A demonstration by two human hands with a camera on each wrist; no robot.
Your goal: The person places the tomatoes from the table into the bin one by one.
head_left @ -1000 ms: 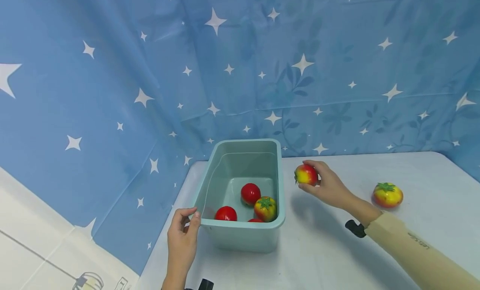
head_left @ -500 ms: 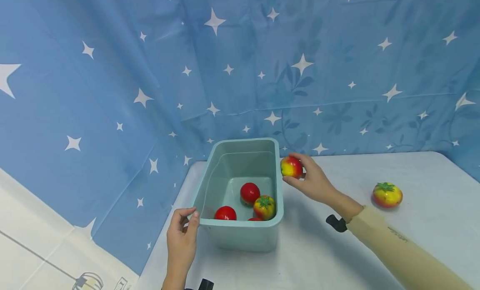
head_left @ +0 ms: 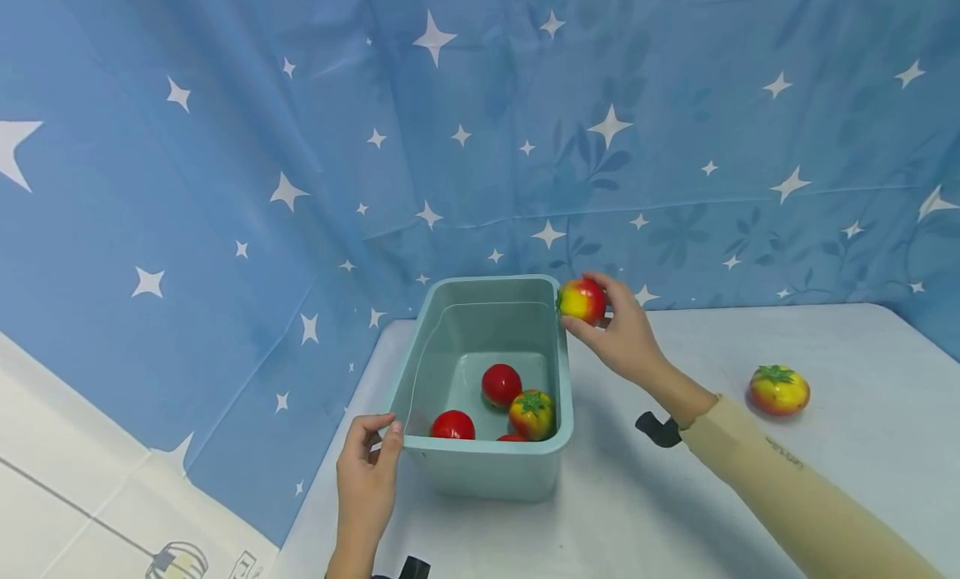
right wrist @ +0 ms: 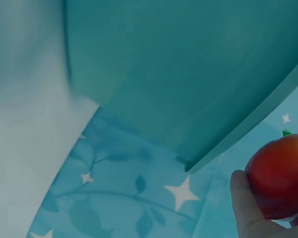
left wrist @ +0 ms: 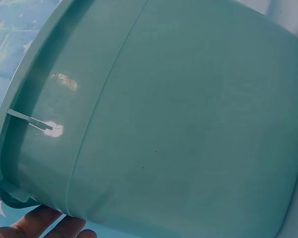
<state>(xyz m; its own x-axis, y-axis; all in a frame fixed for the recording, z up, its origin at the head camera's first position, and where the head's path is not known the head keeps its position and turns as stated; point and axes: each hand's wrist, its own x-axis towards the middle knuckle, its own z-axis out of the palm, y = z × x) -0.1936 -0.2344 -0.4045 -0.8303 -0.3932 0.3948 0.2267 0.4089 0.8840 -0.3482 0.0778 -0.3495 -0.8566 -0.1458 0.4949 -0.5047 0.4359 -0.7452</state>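
My right hand (head_left: 624, 333) grips a red and yellow tomato (head_left: 582, 301) at the right rim of a teal plastic bin (head_left: 487, 472). In the right wrist view that tomato (right wrist: 280, 176) shows mostly red, with a bit of green leaf on top. My left hand (head_left: 367, 471) pinches the bin's near left corner, thumb on the outside; its fingertips (left wrist: 64, 225) curl under the rim in the left wrist view. Inside the bin lie a red tomato (head_left: 501, 385), another red one (head_left: 452, 426), a yellow-red one with a green top (head_left: 532, 414) and a partly hidden red one.
A further yellow-red tomato (head_left: 779, 390) lies on the white table (head_left: 847, 479) at the right. Behind the table hangs a blue curtain (head_left: 480, 179) with white stars, close to the bin's far end.
My right hand has carried the tomato left and upward, from beside the bin to its right rim. The left hand stays on the corner, and the bin has hardly moved.
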